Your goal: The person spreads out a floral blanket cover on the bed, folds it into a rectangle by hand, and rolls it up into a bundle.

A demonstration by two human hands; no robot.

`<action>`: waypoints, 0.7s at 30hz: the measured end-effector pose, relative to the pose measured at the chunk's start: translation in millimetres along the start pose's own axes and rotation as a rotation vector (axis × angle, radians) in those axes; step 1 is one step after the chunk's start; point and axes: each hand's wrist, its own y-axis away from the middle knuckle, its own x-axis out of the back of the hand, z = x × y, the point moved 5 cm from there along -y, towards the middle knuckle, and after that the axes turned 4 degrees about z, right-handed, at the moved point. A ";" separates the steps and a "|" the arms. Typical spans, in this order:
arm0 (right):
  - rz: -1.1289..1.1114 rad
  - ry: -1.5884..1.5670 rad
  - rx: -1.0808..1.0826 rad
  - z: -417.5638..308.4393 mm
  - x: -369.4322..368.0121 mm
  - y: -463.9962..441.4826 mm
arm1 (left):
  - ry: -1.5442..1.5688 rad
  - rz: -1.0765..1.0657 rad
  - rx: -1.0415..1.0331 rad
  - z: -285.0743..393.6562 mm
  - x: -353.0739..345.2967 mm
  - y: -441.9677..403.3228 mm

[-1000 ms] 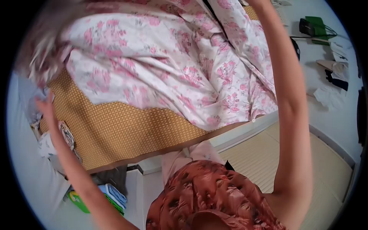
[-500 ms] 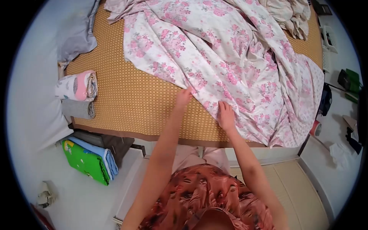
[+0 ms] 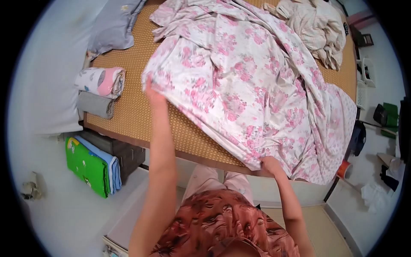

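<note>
A white sheet with pink flowers (image 3: 239, 85) lies spread and wrinkled over the woven bed mat (image 3: 132, 111). My left hand (image 3: 153, 91) is closed on the sheet's left corner; its fingertips are slightly blurred. Near the bed's front edge, my right hand (image 3: 270, 165) grips the lower part of the same hem. Between my hands the hem runs in a taut slanting line, slightly raised above the mat.
A grey pillow (image 3: 114, 28) lies at the back left. Below it sit a rolled patterned cloth (image 3: 100, 81) and a grey roll (image 3: 96, 105). Crumpled striped bedding (image 3: 314, 28) is at the back right. Folded green bedding (image 3: 85, 167) stands left of the bed.
My left hand has moved left with the sheet's edge, while my right has moved toward the bed's front edge. The hem is now stretched between them, and the sheet is more spread out.
</note>
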 end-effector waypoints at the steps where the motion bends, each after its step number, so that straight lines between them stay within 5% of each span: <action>1: 0.018 0.156 -0.081 14.6 -5.2 -6.4 | -0.041 0.083 -0.095 33.3 10.2 16.1; 3: 0.074 0.248 -0.136 32.7 -17.0 -19.9 | -0.070 0.056 -0.163 83.4 61.6 42.1; 7: 0.166 0.292 -0.163 23.8 -42.1 -30.7 | -0.706 0.536 -0.383 125.5 204.9 94.8; 11: 0.128 0.370 -0.268 -10.5 -59.0 -42.0 | -0.511 0.552 -0.145 120.3 265.3 101.4; 13: 0.263 0.385 -0.197 -62.1 -53.0 -47.9 | -0.382 0.481 -0.066 118.3 281.8 79.5; 16: 0.167 -0.008 -0.084 -147.7 -56.8 -79.3 | -0.048 0.374 0.261 98.1 307.5 38.7; 21: 0.456 -0.290 0.453 -403.1 -6.7 -99.0 | -0.251 0.183 0.157 115.2 176.9 101.7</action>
